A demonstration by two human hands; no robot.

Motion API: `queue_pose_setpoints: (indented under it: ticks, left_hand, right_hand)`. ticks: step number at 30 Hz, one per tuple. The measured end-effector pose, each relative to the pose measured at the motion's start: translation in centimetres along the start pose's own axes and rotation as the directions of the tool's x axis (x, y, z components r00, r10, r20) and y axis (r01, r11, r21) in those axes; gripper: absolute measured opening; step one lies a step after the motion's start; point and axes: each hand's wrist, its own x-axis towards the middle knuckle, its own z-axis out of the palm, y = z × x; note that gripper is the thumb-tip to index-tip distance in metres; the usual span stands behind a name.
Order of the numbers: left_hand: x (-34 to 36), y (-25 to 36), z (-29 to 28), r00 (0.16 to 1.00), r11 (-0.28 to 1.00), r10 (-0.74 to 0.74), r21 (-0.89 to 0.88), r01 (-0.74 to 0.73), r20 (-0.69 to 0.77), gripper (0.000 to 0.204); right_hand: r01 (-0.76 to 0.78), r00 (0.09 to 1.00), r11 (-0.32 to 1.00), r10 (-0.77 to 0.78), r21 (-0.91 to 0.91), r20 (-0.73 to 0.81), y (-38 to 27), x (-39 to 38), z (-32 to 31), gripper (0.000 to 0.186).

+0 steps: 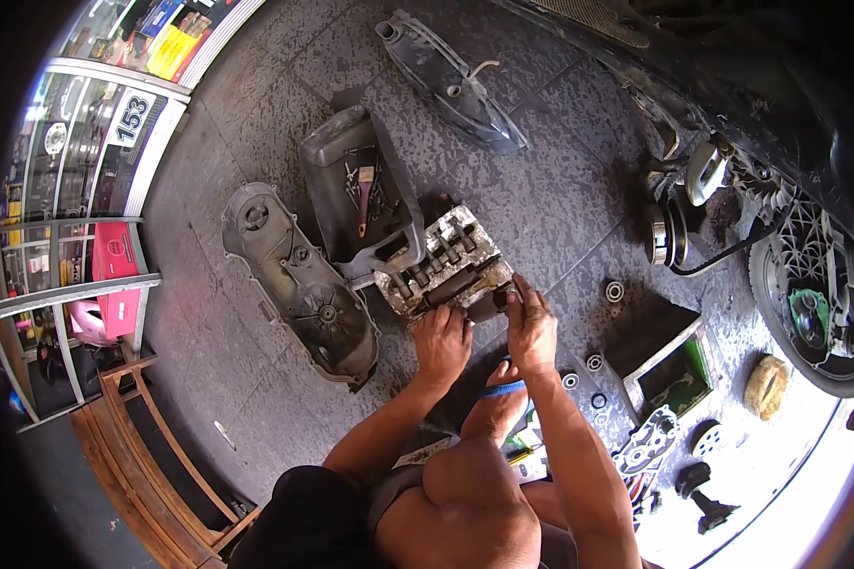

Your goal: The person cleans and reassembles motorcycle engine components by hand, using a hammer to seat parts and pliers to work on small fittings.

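Note:
A worn, whitish tray (487,248) lies on the floor in front of me, with several dark metal sockets (443,256) in it. Fingers curled, my left hand (443,343) rests at its near edge; what they grip, if anything, is hidden. My right hand (532,327) is closed at the tray's near right corner, thumb and fingers around a dark cylindrical piece (501,298). Another dark, wider shape (484,308) sits between both hands, too unclear to name.
Left of the tray lies a grey engine cover (299,280). Beyond it a dark bin (318,156) holds a paintbrush (365,194) and bolts. A black housing (451,85) lies farther off. Bearings (615,291), a green-sided box (697,375) and a wheel (816,294) are to the right.

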Motion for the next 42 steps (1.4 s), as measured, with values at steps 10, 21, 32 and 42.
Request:
queue_pose_setpoints:
  ticks: [10,21,32,42]
  left_hand:
    - [-0.9,-0.1,-0.8,0.999,0.993,-0.020,-0.113,0.015,-0.045,0.021]
    - [-1.8,-1.3,-2.2,0.980,0.970,-0.186,-0.143,0.194,0.068,0.029]
    - [-1.5,1.4,-2.7,0.994,0.931,-0.108,-0.349,0.104,0.009,0.026]
    - [-1.6,16.5,0.4,0.827,0.725,0.519,-0.623,-0.294,0.214,0.021]
  right_hand:
    - [0.127,0.991,0.990,-0.129,0.067,0.029,-0.5,-2.0,0.9,0.035]
    - [0.117,0.981,0.990,-0.102,-0.083,0.166,-0.1,-2.7,2.1,0.055]
    - [0.238,0.956,0.917,-0.164,-0.320,0.243,1.5,-9.3,-14.2,0.035]
    - [-0.638,0.711,0.759,0.645,0.131,-0.280,12.6,-33.1,-34.8,0.030]
